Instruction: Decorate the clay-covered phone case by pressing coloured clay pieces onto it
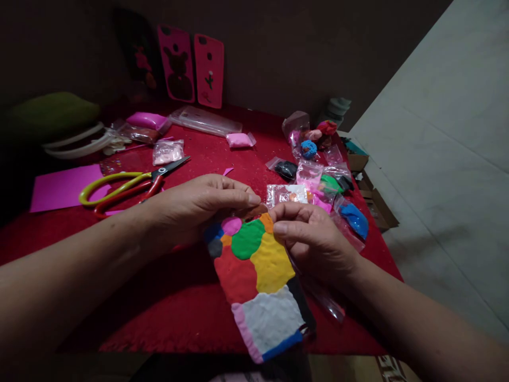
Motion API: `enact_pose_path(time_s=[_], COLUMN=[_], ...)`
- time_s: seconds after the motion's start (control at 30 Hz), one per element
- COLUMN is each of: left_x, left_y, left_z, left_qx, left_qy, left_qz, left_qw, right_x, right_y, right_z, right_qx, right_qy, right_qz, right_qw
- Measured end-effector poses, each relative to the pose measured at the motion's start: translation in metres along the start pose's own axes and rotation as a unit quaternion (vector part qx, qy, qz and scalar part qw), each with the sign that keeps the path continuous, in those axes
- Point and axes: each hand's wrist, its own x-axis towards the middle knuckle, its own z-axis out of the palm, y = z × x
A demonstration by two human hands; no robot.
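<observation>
Patches of red, yellow, green, grey, pink, orange, blue and black modelling clay cover a flat phone case (256,276), which is tilted above the table's near edge. My left hand (210,201) is closed on its far left end, thumb on top near the bare edge. At the far right corner, beside the orange patch, my right hand (306,233) pinches the case between thumb and bent fingers. Some of the far end is hidden by my fingers. Close to my left hand lie scissors (149,183) with one yellow and one red handle.
Behind stand two pink decorated phone cases (177,63) against the wall. Bagged clay (353,220) in several colours lies at the right, with a pink packet (240,140) farther back. A pink sheet (66,185) lies left on the red cloth (159,307). Cardboard boxes (376,204) stand beyond the right edge.
</observation>
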Motion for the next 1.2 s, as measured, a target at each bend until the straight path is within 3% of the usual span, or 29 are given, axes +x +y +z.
enact_pose_path(time_s=[0.3, 0.63, 0.93, 1.2], left_x=[-0.001, -0.002, -0.002, -0.003], left_y=[-0.002, -0.004, -0.003, -0.002], left_z=[0.001, 0.009, 0.011, 0.006], left_qx=[0.004, -0.014, -0.009, -0.040], left_qy=[-0.003, 0.027, 0.022, 0.017], left_qz=[0.008, -0.003, 0.007, 0.019], left_qw=[1.000, 1.000, 1.000, 0.999], right_x=[-0.001, -0.002, -0.002, 0.001], right_y=[0.002, 0.007, 0.009, 0.001], right_z=[-0.001, 0.007, 0.005, 0.007], right_qx=[-0.008, -0.058, -0.042, 0.074], right_qy=[0.003, 0.051, 0.029, 0.014], right_qz=[-0.011, -0.043, -0.052, 0.003], right_qw=[1.000, 0.996, 0.997, 0.997])
